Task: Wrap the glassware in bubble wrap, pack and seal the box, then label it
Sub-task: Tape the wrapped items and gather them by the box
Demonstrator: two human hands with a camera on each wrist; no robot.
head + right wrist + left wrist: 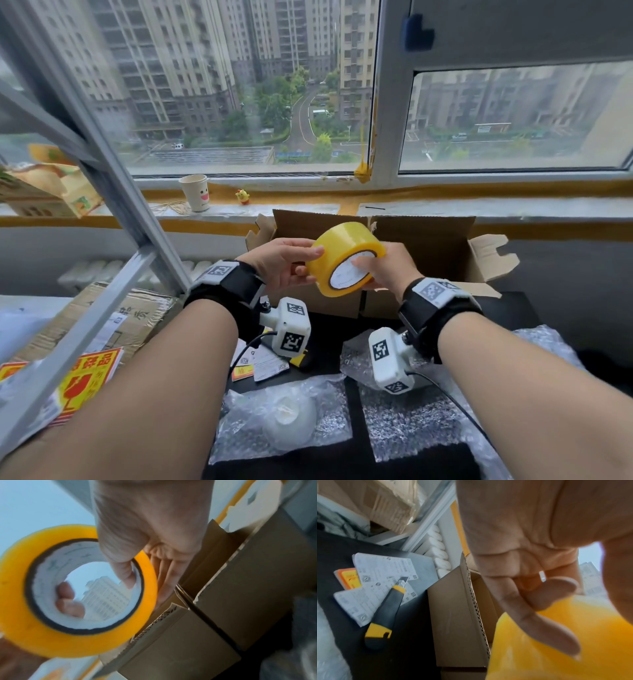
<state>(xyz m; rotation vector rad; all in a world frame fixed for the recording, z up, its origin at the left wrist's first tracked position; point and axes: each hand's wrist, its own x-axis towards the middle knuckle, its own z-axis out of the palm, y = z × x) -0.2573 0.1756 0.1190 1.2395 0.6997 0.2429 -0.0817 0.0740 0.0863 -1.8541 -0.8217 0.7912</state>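
Note:
Both hands hold a yellow tape roll [346,262] up in front of the open cardboard box [428,246]. My left hand [284,263] grips the roll's left side, fingers over its outer band [556,635]. My right hand [387,267] holds the right side, thumb hooked inside the white core [126,573] and fingers behind the tape roll [72,639]. The cardboard box [240,601] has its flaps standing up. A white rounded object wrapped in bubble wrap [287,416] lies on the dark table near me.
A yellow-black utility knife [385,612] lies on printed labels [376,572] left of the box. More bubble wrap sheets [407,421] sit at the right. A paper cup [195,192] and small toy [242,196] stand on the windowsill. Cardboard with red-yellow fragile stickers [85,380] and a metal frame [113,192] stand at the left.

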